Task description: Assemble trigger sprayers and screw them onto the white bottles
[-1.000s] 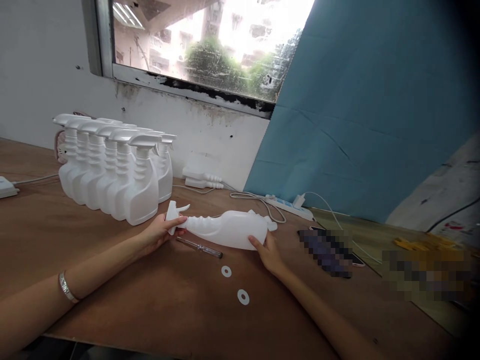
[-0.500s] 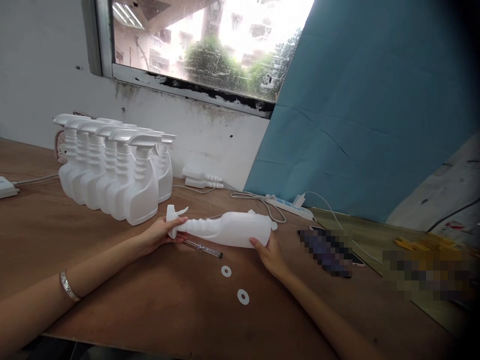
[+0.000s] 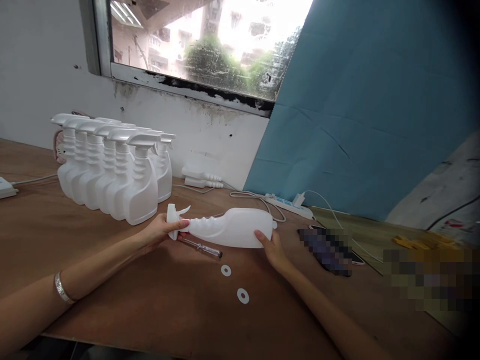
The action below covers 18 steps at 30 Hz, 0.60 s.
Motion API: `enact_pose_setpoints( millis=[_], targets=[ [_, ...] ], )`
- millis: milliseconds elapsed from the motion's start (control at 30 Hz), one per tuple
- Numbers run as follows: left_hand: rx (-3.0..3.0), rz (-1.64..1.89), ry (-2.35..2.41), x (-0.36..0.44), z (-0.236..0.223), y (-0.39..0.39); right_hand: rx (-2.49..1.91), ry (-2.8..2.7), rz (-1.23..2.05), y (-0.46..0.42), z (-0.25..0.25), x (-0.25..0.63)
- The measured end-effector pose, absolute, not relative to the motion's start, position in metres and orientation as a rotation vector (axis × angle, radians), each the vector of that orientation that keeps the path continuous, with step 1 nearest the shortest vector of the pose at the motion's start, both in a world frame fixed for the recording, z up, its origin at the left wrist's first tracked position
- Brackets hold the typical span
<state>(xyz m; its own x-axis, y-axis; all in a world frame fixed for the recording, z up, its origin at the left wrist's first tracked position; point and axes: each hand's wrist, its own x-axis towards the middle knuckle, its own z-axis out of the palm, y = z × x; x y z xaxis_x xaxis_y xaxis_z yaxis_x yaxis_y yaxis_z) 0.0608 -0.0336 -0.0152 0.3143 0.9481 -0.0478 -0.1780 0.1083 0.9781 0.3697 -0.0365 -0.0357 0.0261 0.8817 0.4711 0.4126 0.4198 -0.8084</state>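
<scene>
A white spray bottle lies on its side between my two hands, its trigger head at the left and its base at the right. My left hand is closed around the neck just at the trigger head, thumb on top. At the base end, my right hand grips the bottle body, with its thumb on the near side and the other fingers hidden behind. Below the neck a clear-handled screwdriver rests on the table, its tip close to my left fingers. Two white washers lie apart nearer to me.
Several upright white spray bottles stand in close rows at the back left. Along the wall are white plugs, a cable and a power strip. A phone and blurred items lie at the right on the wooden table.
The spray bottle has turned a little about its length in my hands, its base end shifting slightly right. Both hands keep their hold. The screwdriver and washers stay where they were.
</scene>
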Motion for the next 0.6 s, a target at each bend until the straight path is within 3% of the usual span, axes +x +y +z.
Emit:
enact_pose_setpoints(
  millis=[300,600],
  targets=[
    [1.379,1.138,1.013,0.061,-0.010,-0.037,-1.092,-1.612,0.510,-0.033,-0.039,0.369],
    [1.335,1.048,0.820,0.054,-0.016,-0.026,-1.036,-1.625,0.308,-0.031,-0.036,0.376]
  ],
)
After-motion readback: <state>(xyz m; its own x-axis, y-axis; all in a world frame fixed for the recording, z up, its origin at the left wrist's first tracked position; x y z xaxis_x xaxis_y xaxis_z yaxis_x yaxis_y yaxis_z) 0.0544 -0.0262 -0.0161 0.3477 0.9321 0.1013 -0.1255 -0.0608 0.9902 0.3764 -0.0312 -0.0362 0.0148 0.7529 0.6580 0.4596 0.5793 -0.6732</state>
